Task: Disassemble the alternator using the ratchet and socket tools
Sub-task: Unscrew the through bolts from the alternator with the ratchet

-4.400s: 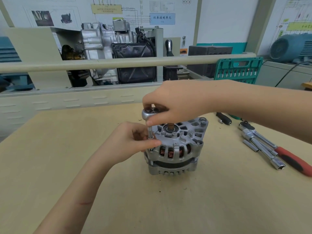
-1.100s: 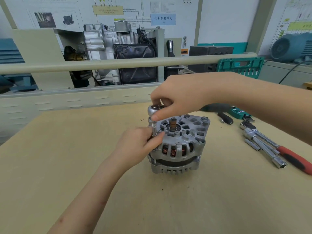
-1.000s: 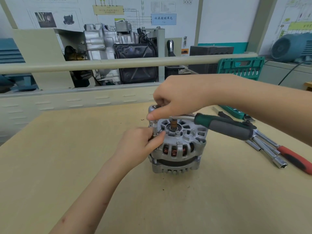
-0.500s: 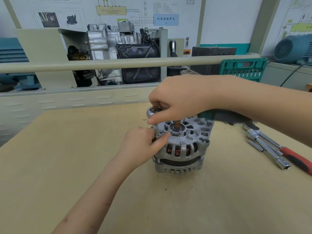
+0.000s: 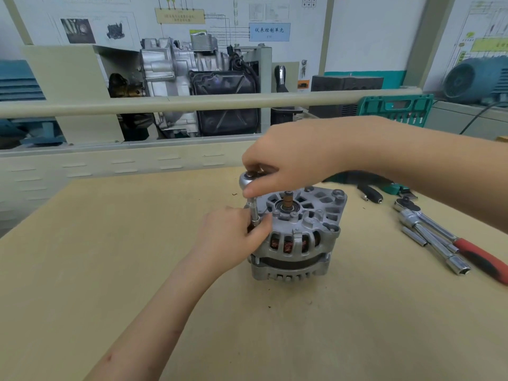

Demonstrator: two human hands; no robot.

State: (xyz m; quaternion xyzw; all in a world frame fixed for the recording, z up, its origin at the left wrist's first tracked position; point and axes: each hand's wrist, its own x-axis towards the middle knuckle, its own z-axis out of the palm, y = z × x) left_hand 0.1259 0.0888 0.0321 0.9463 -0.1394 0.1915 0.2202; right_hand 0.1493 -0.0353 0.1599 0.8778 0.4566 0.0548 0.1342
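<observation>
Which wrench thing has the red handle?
The ratchet lying idle at the table's right edge, beside loose sockets. The ratchet in use, on the alternator, has a green handle.

wall: diagram posters (image 5: 222, 22) | bench: tan tabletop (image 5: 110, 243) | behind: beige rail (image 5: 192, 101), cutaway gearbox (image 5: 198, 83)

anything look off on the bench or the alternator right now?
Nothing stands out. The alternator sits upright on the table, the right hand grips the ratchet head, the left hand steadies the extension. Only a few dark specks lie nearby.
</observation>
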